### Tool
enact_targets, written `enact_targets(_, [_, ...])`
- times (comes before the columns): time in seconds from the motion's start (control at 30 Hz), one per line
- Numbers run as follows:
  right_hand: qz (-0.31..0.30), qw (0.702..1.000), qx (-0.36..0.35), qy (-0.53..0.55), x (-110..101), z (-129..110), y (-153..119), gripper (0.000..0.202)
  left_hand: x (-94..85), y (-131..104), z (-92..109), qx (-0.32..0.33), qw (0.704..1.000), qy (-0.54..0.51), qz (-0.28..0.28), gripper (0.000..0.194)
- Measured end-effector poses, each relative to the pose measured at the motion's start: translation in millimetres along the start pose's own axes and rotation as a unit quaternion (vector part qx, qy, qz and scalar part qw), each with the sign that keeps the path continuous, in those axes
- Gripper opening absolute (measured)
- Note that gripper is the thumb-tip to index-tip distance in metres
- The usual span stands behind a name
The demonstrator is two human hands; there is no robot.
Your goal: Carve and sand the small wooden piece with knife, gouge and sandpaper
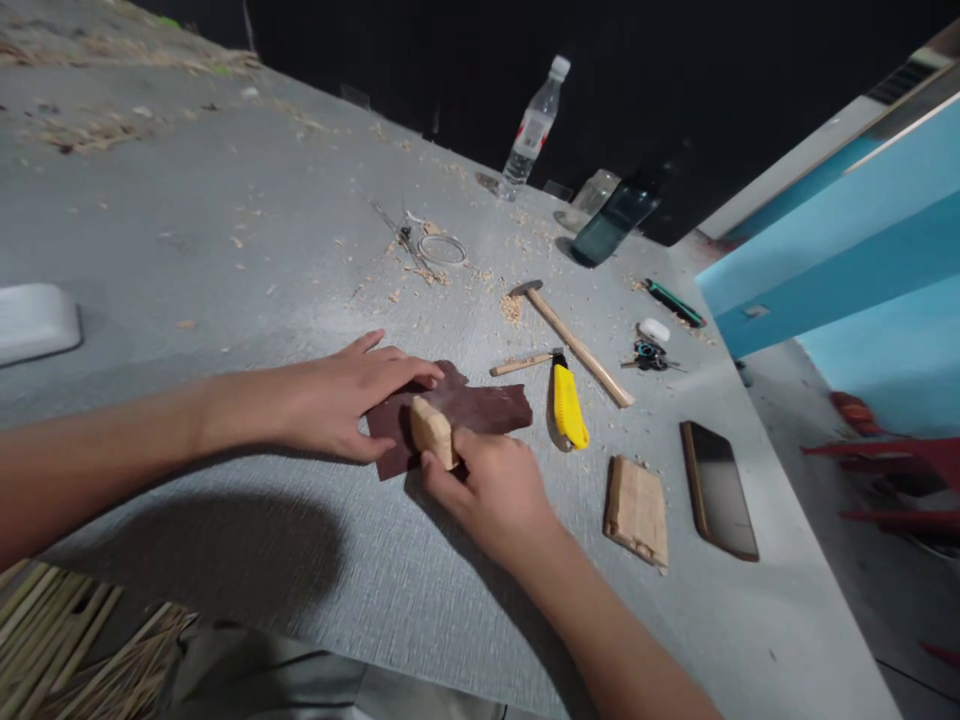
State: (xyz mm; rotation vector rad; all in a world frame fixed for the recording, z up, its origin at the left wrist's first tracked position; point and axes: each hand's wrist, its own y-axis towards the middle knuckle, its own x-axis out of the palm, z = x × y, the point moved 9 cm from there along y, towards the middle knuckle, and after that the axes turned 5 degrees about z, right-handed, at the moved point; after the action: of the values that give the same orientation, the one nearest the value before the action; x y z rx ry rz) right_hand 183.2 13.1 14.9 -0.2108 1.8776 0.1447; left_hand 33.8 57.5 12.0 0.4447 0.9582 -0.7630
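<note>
A torn, dark brown sheet of sandpaper (480, 408) lies flat on the grey table. My left hand (352, 395) rests over its left part, fingers spread, pressing it down. In the pinch of my right hand (491, 485) is a small pale block of wood (430, 432), tilted up on the sandpaper with its lower edge against it. Just right of the sandpaper lie a yellow utility knife (568, 405), a thin wooden-handled tool (521, 365) and a hammer (574, 340). A second flat piece of wood (636, 508) is to the right of my right hand.
A phone (720, 490) and a bunch of keys (649, 354) lie near the right edge. Farther back are a green-and-black cutter (675, 303), a clear bottle (532, 130), a dark bottle (615, 220), a glass jar (592, 195) and a wire coil (442, 249) among wood shavings. A white case (37, 322) sits at left.
</note>
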Motion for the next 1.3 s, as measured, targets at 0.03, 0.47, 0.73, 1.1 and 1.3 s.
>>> enact_targets(0.03, [-0.002,1.0,0.002,0.003,0,0,0,0.032,-0.3,0,0,0.0,1.0,-0.001,0.0,0.078])
enact_targets(0.47, [0.027,0.999,0.017,-0.031,-5,1,-1,0.032,-2.7,2,4,0.005,1.0,-0.007,0.01,0.077])
enact_targets(0.73, [0.022,0.999,-0.027,-0.041,-4,-10,-1,0.031,-3.6,2,7,0.001,1.0,-0.016,-0.005,0.08])
enact_targets(1.1, [0.023,0.996,0.054,-0.064,-9,8,0,0.035,-4.8,5,2,-0.008,0.999,-0.03,-0.008,0.081])
enact_targets(1.3, [0.016,0.999,0.005,-0.038,-11,12,2,0.034,-4.1,7,1,0.01,0.999,-0.037,-0.007,0.079])
